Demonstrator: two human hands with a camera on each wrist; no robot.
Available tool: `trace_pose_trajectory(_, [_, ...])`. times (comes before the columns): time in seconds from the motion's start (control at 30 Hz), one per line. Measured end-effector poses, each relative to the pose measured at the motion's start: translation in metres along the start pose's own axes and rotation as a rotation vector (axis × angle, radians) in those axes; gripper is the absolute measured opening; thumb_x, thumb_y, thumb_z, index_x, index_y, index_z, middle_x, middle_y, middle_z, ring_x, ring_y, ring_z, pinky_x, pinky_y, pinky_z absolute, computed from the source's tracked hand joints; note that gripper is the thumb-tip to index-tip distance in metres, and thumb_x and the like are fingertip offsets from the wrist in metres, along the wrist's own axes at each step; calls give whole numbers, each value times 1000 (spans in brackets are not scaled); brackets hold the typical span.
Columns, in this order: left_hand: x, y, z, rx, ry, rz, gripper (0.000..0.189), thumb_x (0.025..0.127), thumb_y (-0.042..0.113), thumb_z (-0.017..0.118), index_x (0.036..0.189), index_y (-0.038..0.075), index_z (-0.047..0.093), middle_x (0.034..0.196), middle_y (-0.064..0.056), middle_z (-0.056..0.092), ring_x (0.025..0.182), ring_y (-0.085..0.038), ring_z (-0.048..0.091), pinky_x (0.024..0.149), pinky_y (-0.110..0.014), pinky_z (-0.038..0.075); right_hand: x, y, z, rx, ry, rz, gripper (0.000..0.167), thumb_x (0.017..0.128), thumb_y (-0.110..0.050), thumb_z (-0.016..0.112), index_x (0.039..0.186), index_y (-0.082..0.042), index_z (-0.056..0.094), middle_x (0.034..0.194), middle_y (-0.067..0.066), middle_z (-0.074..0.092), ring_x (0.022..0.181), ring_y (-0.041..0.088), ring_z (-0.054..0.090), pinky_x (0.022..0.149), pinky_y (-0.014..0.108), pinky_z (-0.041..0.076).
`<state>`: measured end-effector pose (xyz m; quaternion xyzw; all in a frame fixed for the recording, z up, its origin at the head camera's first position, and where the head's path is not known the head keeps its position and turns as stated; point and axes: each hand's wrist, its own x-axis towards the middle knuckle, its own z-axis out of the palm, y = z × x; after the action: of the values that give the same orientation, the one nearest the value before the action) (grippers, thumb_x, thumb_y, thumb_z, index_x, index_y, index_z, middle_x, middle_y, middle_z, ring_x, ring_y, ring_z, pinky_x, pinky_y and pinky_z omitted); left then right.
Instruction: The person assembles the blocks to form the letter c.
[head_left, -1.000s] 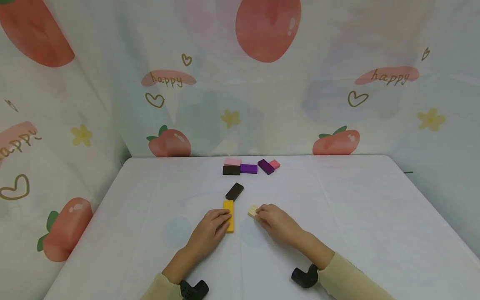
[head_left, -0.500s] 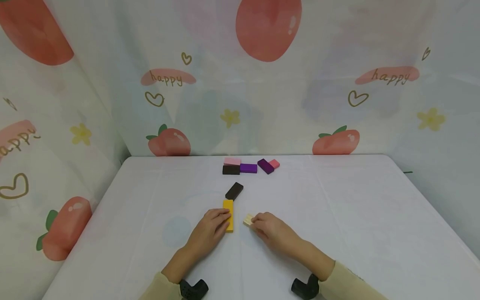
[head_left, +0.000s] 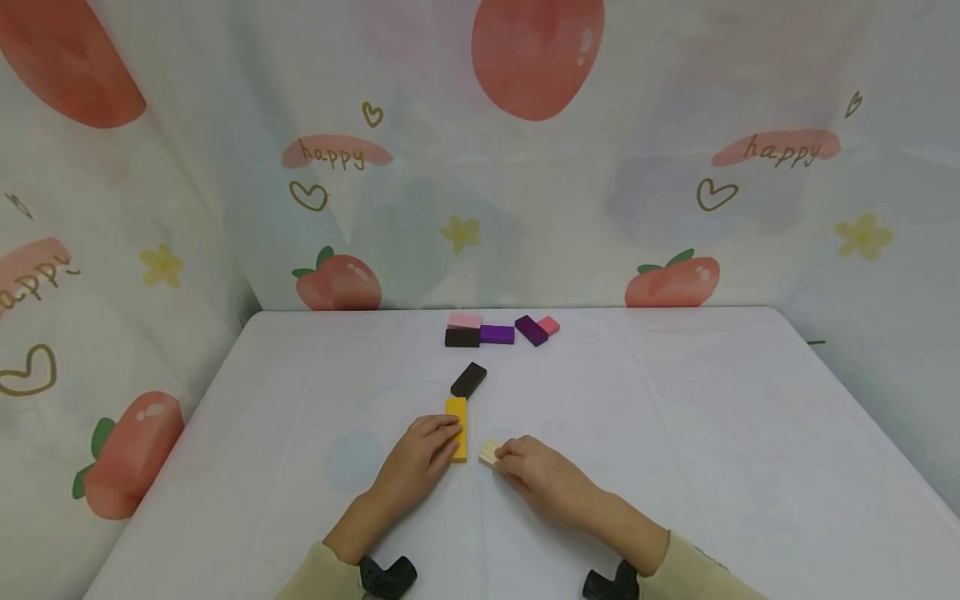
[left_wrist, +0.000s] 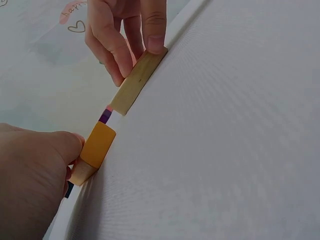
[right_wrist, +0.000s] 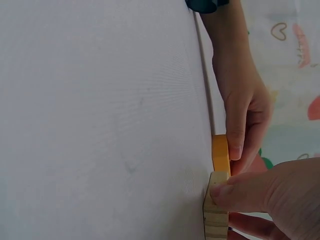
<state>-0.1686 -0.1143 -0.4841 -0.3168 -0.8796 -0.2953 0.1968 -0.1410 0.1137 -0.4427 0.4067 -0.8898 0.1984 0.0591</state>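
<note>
My left hand (head_left: 416, 454) holds a long yellow block (head_left: 461, 407) that lies lengthwise on the white table; thumb and fingers are at its sides in the right wrist view. A dark brown block (head_left: 468, 380) lies slanted at the yellow block's far end. Just to the right, my right hand (head_left: 547, 483) pinches a pale, plain wooden block (head_left: 487, 452) between thumb and fingers, low over the table or on it. In the head view a narrow gap separates the wooden block (left_wrist: 137, 82) from the yellow one (left_wrist: 98, 145). The right fingers hide part of the wooden block.
Toward the table's back edge lie a pink block (head_left: 465, 321), a dark block (head_left: 462, 337), a purple block (head_left: 497, 335), a dark purple block (head_left: 531, 330) and a coral block (head_left: 550, 326). A printed cloth (head_left: 555, 208) hangs behind the white table (head_left: 712, 417).
My right hand has slid the wooden block left and nearer to me, closer to the yellow block. My left hand and the other blocks have stayed in place.
</note>
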Motion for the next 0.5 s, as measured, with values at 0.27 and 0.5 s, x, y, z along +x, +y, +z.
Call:
trace_pose_trajectory(0.27, [-1, -1, 1, -9, 13, 16, 25, 84, 9, 67, 107, 2, 67, 112, -7, 60, 107, -21, 52, 89, -33, 45, 0, -9, 3, 8, -29, -33, 16, 78, -1, 70, 94, -4, 70, 102, 3, 61, 95, 16, 56, 83, 23, 47])
trace_pose_trajectory(0.5, [0, 0, 0, -21, 18, 22, 24, 83, 7, 67, 107, 1, 67, 112, -8, 60, 107, -22, 52, 90, -34, 44, 0, -16, 6, 15, -28, -50, 15, 79, -1, 70, 94, -5, 70, 102, 2, 61, 95, 15, 55, 83, 21, 46])
